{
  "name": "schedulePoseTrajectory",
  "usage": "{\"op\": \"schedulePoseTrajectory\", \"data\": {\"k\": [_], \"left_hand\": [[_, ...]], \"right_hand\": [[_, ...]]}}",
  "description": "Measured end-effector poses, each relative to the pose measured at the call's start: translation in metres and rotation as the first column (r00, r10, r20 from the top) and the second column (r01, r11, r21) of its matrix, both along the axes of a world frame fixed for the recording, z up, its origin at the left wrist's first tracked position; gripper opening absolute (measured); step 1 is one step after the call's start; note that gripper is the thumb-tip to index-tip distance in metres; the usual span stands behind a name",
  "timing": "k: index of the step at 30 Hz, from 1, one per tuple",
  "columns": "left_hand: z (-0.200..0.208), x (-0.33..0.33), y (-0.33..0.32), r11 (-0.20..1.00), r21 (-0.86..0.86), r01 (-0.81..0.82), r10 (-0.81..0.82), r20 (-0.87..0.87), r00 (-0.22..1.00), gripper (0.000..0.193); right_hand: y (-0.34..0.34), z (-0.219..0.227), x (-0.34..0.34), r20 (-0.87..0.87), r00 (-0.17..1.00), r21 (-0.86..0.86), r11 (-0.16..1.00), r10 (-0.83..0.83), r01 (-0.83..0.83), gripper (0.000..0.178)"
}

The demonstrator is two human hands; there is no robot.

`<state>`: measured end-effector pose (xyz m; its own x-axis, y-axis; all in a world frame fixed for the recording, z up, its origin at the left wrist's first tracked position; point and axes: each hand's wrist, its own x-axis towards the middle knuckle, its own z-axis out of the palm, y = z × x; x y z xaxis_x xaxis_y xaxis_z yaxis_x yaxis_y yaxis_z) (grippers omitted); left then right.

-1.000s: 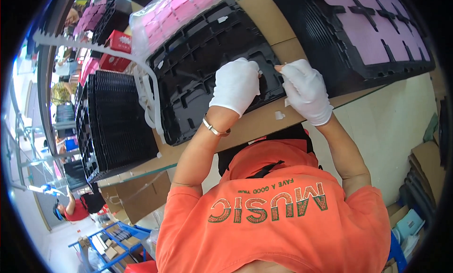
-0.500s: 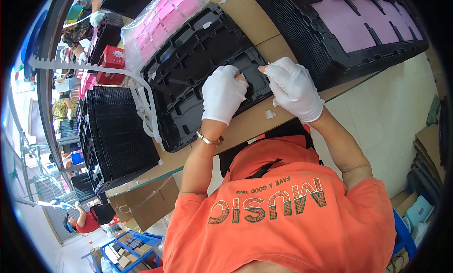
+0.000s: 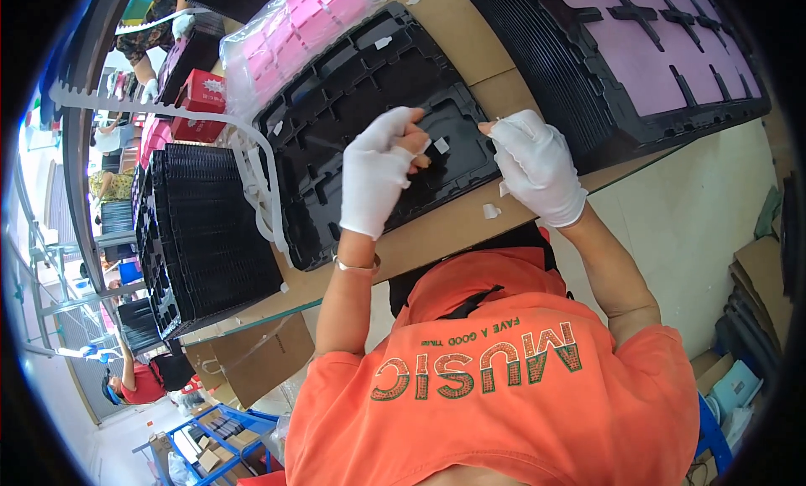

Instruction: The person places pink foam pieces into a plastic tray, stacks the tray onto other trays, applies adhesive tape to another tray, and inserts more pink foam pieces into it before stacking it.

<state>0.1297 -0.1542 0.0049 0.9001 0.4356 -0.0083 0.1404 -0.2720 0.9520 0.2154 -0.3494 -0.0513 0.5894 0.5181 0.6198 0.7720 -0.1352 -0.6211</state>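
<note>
A black molded plastic tray with raised cross-shaped ribs lies before me on cardboard. Over its near part is my left hand, in a white glove with bare fingertips. Its fingers are loosely bent and apart, with nothing visible between them. Beside those fingertips, a small white piece sits in the tray's right compartment. My right hand, gloved likewise, is closed at the tray's right edge, thumb and finger pinched; what they hold is too small to make out. More white pieces lie toward the tray's far end.
Stacked black trays stand at left; another stack with a pink-purple top stands at right. Behind lie pink sheets in clear plastic and a red box. A white toothed strip curves past the tray. A white scrap rests on the cardboard.
My left hand has drawn back to the left and its fingers have loosened, uncovering the white piece in the tray. My right hand, still pinched, has shifted slightly right in the view.
</note>
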Motion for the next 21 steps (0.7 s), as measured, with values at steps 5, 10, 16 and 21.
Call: {"op": "schedulePoseTrajectory", "data": {"k": [5, 10, 16, 21], "left_hand": [[-0.01, 0.013, 0.011, 0.526, 0.791, 0.313, -0.273, -0.191, 0.943, 0.02], [-0.017, 0.025, 0.012, 0.575, 0.717, 0.394, -0.337, -0.231, 0.913, 0.021], [-0.024, 0.046, 0.004, 0.572, 0.732, 0.37, -0.357, -0.184, 0.916, 0.018], [-0.017, 0.038, 0.011, 0.609, 0.68, 0.409, -0.375, -0.208, 0.903, 0.018]], "right_hand": [[-0.001, 0.0, 0.0, -0.026, 1.0, -0.008, 1.0, -0.008, 0.008, 0.029], [0.0, 0.0, 0.001, 0.033, 0.999, -0.028, 0.999, -0.027, 0.028, 0.029], [-0.001, 0.001, 0.001, 0.003, 1.0, -0.024, 1.0, -0.018, 0.018, 0.028], [0.0, -0.004, 0.002, 0.05, 0.998, -0.035, 0.999, -0.027, 0.029, 0.027]]}}
